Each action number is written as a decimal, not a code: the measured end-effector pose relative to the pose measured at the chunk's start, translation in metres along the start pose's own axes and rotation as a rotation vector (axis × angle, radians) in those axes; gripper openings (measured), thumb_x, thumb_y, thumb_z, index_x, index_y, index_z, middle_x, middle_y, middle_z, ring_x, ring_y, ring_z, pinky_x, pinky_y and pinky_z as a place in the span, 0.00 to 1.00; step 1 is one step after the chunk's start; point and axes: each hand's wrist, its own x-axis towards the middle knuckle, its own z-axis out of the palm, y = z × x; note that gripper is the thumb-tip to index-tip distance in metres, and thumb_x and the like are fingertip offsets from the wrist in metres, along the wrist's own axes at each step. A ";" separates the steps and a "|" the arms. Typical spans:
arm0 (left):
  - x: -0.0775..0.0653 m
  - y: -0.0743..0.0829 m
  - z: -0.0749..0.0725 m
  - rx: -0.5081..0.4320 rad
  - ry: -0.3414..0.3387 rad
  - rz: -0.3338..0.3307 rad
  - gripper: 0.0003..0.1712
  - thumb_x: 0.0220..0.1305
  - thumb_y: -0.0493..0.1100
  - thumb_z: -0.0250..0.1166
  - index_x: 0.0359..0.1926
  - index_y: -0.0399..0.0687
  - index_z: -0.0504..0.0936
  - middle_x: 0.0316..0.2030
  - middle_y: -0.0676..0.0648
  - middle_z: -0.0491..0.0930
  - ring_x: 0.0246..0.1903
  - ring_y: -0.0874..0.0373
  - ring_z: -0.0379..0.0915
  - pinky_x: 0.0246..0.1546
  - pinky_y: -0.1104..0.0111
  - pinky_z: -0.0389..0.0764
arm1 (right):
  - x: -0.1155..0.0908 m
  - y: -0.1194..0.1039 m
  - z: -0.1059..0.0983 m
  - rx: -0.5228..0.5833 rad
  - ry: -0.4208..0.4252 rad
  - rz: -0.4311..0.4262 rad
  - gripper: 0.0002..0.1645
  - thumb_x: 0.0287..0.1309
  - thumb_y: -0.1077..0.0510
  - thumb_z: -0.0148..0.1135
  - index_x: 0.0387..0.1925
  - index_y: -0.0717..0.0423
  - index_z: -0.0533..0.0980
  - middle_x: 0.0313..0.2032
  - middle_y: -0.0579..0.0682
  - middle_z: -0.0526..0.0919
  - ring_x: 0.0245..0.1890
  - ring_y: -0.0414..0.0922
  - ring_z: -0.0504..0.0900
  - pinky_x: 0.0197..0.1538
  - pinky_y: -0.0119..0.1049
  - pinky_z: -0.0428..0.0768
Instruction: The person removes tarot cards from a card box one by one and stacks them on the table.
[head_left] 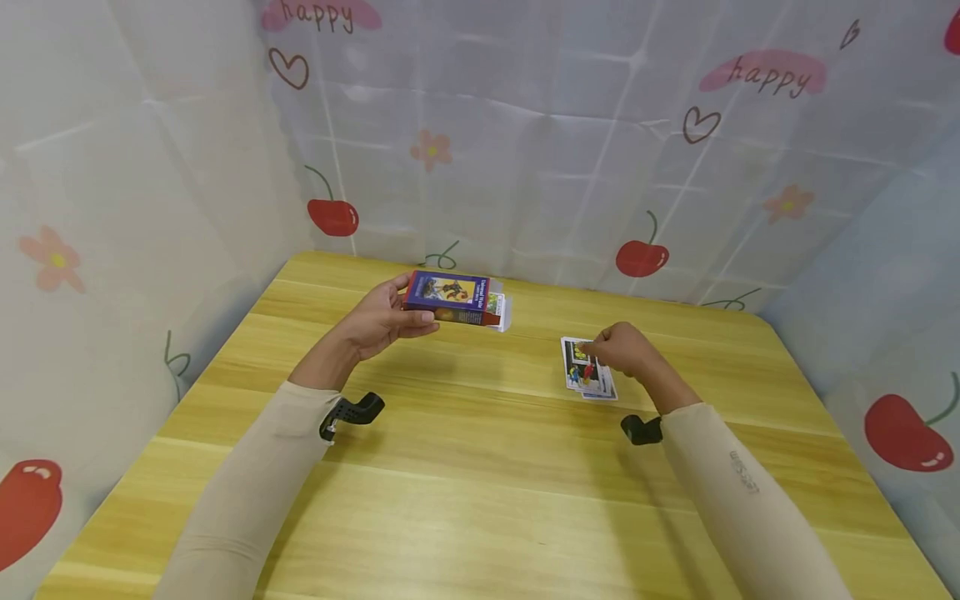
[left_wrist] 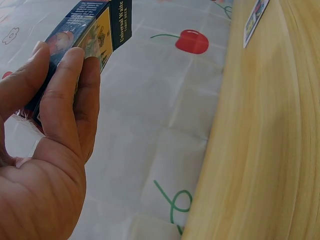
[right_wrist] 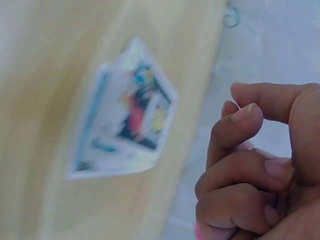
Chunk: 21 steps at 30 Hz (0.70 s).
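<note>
My left hand grips a tarot deck box, thumb on one side and fingers on the other, holding it above the table. The box is dark blue and red with a picture on its face. Its right end is open, and a bit of the cards inside shows there. A small, uneven stack of tarot cards lies face up on the table. Over the stack's upper right edge is my right hand. In the right wrist view its curled fingers hold nothing and appear apart from the cards.
The light wooden table meets a patterned sheet at its back edge, with more sheeting along both sides. Black wrist mounts stick out from the sleeves near the tabletop.
</note>
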 end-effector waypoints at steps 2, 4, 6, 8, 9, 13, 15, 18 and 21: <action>0.001 0.000 -0.001 -0.004 0.003 -0.004 0.43 0.65 0.25 0.59 0.75 0.47 0.51 0.55 0.43 0.74 0.49 0.56 0.81 0.49 0.65 0.86 | 0.000 -0.011 -0.003 -0.007 0.020 -0.049 0.28 0.67 0.44 0.55 0.13 0.48 0.64 0.14 0.42 0.62 0.14 0.40 0.56 0.18 0.31 0.61; 0.001 0.000 -0.001 -0.009 0.007 -0.008 0.43 0.64 0.25 0.59 0.75 0.47 0.51 0.55 0.43 0.74 0.49 0.56 0.81 0.49 0.65 0.86 | -0.001 -0.023 -0.005 -0.006 0.032 -0.095 0.27 0.68 0.45 0.55 0.14 0.49 0.66 0.13 0.42 0.62 0.14 0.40 0.56 0.19 0.32 0.62; 0.001 0.000 -0.001 -0.009 0.009 -0.009 0.43 0.65 0.25 0.59 0.75 0.47 0.51 0.55 0.42 0.74 0.49 0.56 0.81 0.49 0.65 0.86 | -0.002 -0.034 -0.007 -0.009 0.039 -0.125 0.26 0.68 0.46 0.55 0.15 0.51 0.68 0.14 0.42 0.65 0.15 0.40 0.58 0.21 0.33 0.64; 0.000 0.000 -0.001 -0.012 0.007 -0.007 0.43 0.65 0.25 0.59 0.75 0.47 0.51 0.55 0.42 0.73 0.49 0.56 0.81 0.48 0.65 0.87 | -0.002 -0.046 -0.010 -0.007 0.050 -0.146 0.24 0.68 0.46 0.56 0.18 0.53 0.71 0.16 0.43 0.67 0.16 0.41 0.60 0.24 0.33 0.65; 0.000 0.001 -0.001 -0.011 0.005 -0.004 0.43 0.65 0.25 0.59 0.75 0.47 0.51 0.55 0.42 0.73 0.49 0.56 0.82 0.48 0.65 0.87 | -0.003 -0.051 -0.011 -0.008 0.057 -0.155 0.24 0.67 0.46 0.56 0.19 0.54 0.72 0.17 0.44 0.69 0.17 0.41 0.62 0.25 0.34 0.66; 0.001 0.000 -0.002 -0.004 -0.003 0.004 0.43 0.65 0.25 0.59 0.75 0.46 0.50 0.55 0.42 0.73 0.48 0.57 0.82 0.48 0.65 0.87 | -0.006 -0.071 -0.015 0.029 0.065 -0.185 0.21 0.67 0.45 0.56 0.29 0.57 0.77 0.25 0.47 0.76 0.21 0.41 0.67 0.27 0.33 0.69; 0.001 -0.001 -0.003 0.000 -0.004 0.005 0.43 0.65 0.25 0.60 0.75 0.46 0.50 0.55 0.42 0.73 0.48 0.56 0.82 0.49 0.64 0.86 | -0.007 -0.080 -0.017 0.105 0.034 -0.201 0.20 0.68 0.45 0.56 0.35 0.59 0.77 0.28 0.49 0.77 0.19 0.40 0.64 0.25 0.32 0.68; 0.002 -0.002 -0.003 0.011 -0.003 0.004 0.43 0.64 0.25 0.60 0.75 0.46 0.51 0.55 0.42 0.74 0.48 0.56 0.82 0.51 0.62 0.84 | -0.009 -0.092 -0.018 0.260 -0.019 -0.227 0.19 0.69 0.45 0.55 0.43 0.59 0.75 0.29 0.49 0.76 0.15 0.39 0.57 0.20 0.31 0.62; 0.002 -0.003 -0.003 0.013 -0.002 0.004 0.43 0.64 0.25 0.61 0.74 0.46 0.52 0.55 0.42 0.74 0.48 0.56 0.82 0.52 0.61 0.84 | -0.009 -0.102 -0.016 0.386 -0.055 -0.262 0.18 0.70 0.47 0.54 0.48 0.58 0.73 0.25 0.48 0.73 0.13 0.39 0.53 0.18 0.31 0.56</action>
